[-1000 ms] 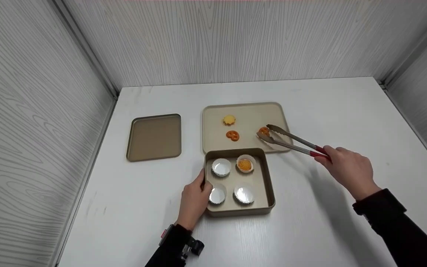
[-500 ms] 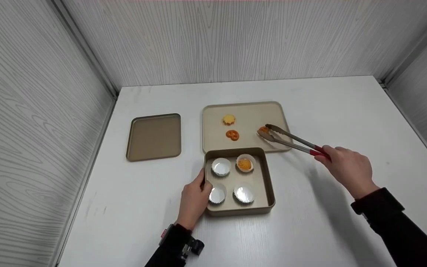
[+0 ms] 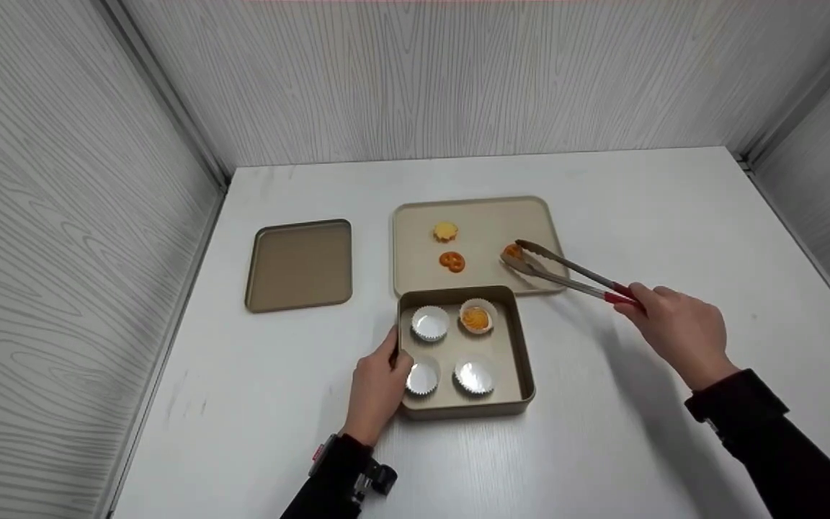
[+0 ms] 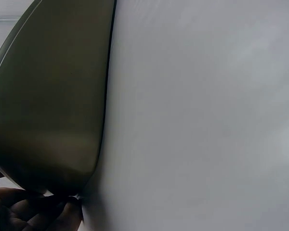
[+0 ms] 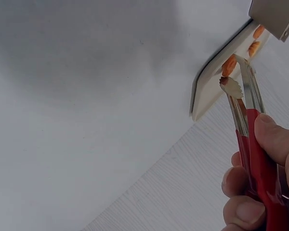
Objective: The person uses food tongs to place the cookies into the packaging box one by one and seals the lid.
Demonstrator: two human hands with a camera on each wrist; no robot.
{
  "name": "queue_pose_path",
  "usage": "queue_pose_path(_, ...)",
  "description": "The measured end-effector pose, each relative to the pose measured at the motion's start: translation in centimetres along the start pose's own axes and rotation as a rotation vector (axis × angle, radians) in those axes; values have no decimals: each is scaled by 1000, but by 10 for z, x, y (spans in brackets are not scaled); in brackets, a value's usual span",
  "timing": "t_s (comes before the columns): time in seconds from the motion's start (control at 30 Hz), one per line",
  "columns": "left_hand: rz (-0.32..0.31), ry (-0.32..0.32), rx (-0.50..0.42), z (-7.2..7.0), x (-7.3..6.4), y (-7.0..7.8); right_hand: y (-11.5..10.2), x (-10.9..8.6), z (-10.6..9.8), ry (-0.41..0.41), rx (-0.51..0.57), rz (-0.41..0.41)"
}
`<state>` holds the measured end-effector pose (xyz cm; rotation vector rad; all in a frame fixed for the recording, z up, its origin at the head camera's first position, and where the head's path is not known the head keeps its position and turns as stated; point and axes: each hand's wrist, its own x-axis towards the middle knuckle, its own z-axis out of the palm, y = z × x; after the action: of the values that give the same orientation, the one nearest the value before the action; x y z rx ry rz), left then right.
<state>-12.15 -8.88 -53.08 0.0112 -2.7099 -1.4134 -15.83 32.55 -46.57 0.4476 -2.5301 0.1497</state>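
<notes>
My left hand (image 3: pixel 379 386) grips the left wall of a deep square baking pan (image 3: pixel 465 412); the left wrist view shows fingertips (image 4: pixel 62 216) at the pan's corner. Inside it stand several white fluted baking cups (image 3: pixel 430 324); the far right cup holds an orange swirled cookie (image 3: pixel 475 319). My right hand (image 3: pixel 678 331) holds red-handled metal tongs (image 3: pixel 555 277) by the handles. Their tips stand either side of a pretzel (image 3: pixel 512 251) on a shallow beige tray (image 3: pixel 494 211); whether they press it I cannot tell. A second pretzel (image 3: pixel 452 262) and a yellow scalloped cookie (image 3: pixel 445 231) lie on the tray's left part.
A shallow brown square tray (image 3: pixel 300 267) lies on the white table (image 3: pixel 278 382) at the left. The pan's far edge adjoins the beige tray's near edge. Wood-grained panels (image 3: pixel 415 79) enclose the table at the back and both sides.
Very little differs. The tongs' tips have drawn slightly closer round the pretzel since a second ago. My left hand and the pan have stayed in place.
</notes>
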Motion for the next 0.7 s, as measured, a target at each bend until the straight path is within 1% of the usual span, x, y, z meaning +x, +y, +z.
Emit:
queue_pose_path(0.1,-1,-5,-1,0,0,1,1,-1,-1,5,-3,2)
queue_pose_path(0.2,1,-5,-3,-1,0,1,1,-1,-2,10,0,21)
queue_pose_path(0.37,11,5,-2,-2,0,0,1,0,-5,27,2,39)
queue_pose_path(0.47,9,7,-10,-2,-1,-1,1,1,-5,24,6,45)
queue_pose_path(0.7,4,5,-24,-1,0,-1,0,2,-2,15,4,21)
